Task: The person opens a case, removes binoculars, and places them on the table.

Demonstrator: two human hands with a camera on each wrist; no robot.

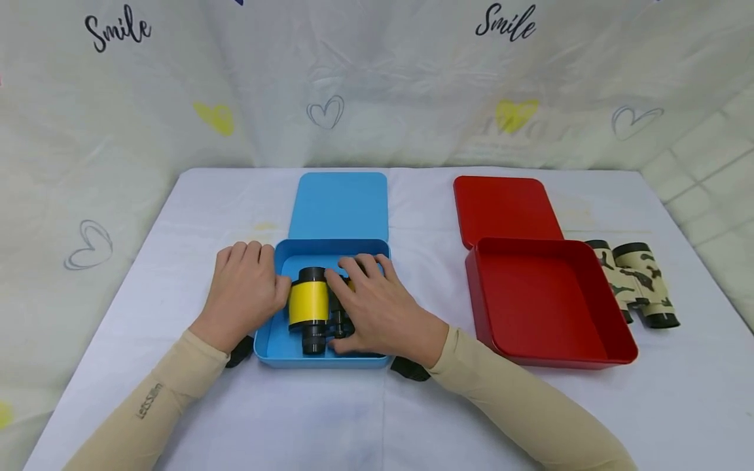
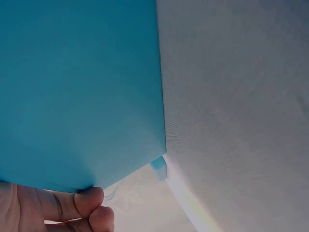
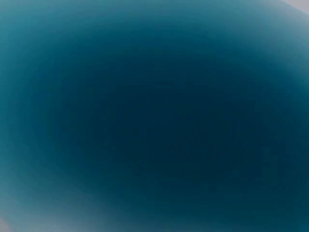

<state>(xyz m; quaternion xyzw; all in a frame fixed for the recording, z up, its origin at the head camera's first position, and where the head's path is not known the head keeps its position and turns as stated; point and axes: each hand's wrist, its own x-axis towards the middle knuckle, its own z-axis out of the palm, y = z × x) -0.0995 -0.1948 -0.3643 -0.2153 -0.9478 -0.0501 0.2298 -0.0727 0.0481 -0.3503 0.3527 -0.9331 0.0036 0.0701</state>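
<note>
A pair of yellow and black binoculars (image 1: 309, 302) lies inside the blue box (image 1: 323, 362), whose lid (image 1: 340, 206) is folded open behind it. My right hand (image 1: 385, 314) reaches over the box's right side and grips the right barrel, largely hiding it. On the left rim rests my left hand (image 1: 244, 294), thumb toward the inside. In the left wrist view, its curled fingertips (image 2: 89, 202) hold the edge of the blue wall (image 2: 82, 96). The right wrist view is a close blue blur without visible fingers.
A red box (image 1: 554, 301) with its lid (image 1: 506, 209) laid back stands to the right. Camouflage-patterned binoculars (image 1: 645, 278) lie beyond its right wall. White cloth (image 1: 283, 418) covers the table, and a printed curtain (image 1: 377, 78) hangs behind.
</note>
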